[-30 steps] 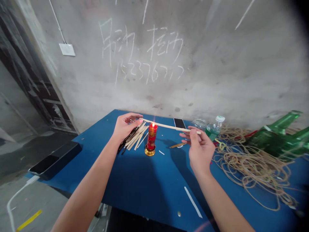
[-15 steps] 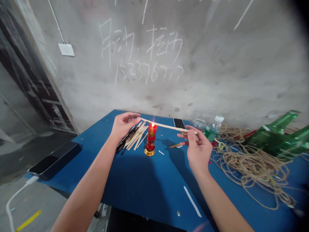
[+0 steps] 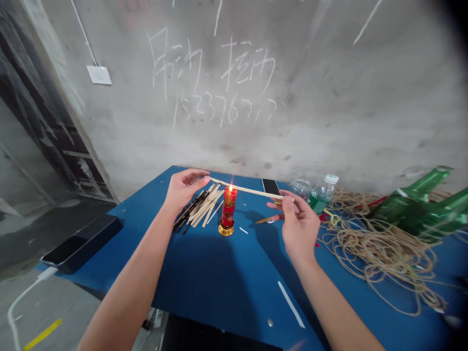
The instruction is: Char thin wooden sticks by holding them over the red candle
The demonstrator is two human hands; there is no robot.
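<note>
Thin wooden strip (image 3: 243,190) lies across the flame of the lit red candle (image 3: 229,206), above the blue desk (image 3: 219,278). Judged light, stiff, probably brittle; hold at the ends, as here: left hand (image 3: 182,189) fingers pinching at 9 o'clock, right hand (image 3: 298,226) fingers gripping at 3 o'clock.

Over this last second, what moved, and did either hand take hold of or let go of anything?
Both hands slid leftward together, drawing the pale wooden strip along its length above the flame of the red candle. The left hand and right hand kept their hold; nothing was taken up or let go. The candle stayed lit, and the pile of sticks and phone stayed put.
</note>
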